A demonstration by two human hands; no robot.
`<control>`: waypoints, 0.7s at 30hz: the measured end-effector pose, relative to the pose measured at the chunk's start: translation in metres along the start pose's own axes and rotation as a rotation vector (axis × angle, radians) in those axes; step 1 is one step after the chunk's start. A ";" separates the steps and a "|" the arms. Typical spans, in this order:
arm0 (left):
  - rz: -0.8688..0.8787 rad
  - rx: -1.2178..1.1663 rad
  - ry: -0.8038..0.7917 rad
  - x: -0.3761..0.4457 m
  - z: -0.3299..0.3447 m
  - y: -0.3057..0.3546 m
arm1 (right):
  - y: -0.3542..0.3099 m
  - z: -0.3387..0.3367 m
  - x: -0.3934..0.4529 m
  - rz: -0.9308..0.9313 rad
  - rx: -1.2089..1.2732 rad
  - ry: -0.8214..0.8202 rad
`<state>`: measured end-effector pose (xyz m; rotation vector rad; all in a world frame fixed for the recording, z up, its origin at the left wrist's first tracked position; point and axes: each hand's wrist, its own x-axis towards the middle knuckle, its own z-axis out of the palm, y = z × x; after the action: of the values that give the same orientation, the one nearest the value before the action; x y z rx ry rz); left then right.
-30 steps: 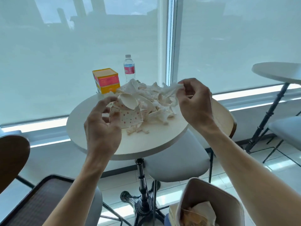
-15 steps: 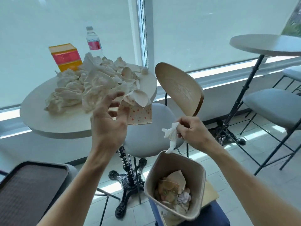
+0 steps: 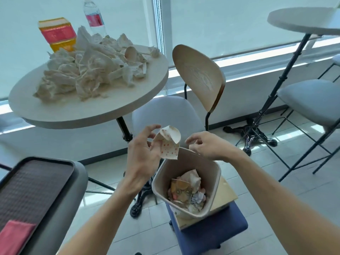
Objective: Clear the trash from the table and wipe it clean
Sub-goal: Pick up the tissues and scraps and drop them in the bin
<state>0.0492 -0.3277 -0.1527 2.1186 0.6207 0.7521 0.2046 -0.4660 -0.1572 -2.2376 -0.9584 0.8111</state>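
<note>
The left hand (image 3: 142, 153) pinches a crushed polka-dot paper cup (image 3: 168, 144) over the near rim of the waste bin (image 3: 211, 167); the right hand (image 3: 206, 145) hovers beside it, fingers loose, holding nothing. Some trash lies in the bin, but crumpled napkins (image 3: 88, 70) cover the tabletop's (image 3: 73, 111) middle. Wiping hasn't begun.

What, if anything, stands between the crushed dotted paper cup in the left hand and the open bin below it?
Nothing visible: the dotted cup hangs in the left hand at the bin's rim; the right hand is beside it.
</note>
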 end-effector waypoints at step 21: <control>0.218 0.121 0.023 0.052 -0.119 0.021 | -0.166 -0.022 0.015 -0.339 0.133 0.386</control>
<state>0.0078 -0.2454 -0.0590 2.3173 0.4618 0.8780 0.1576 -0.3637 -0.0319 -1.9453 -1.0190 0.2689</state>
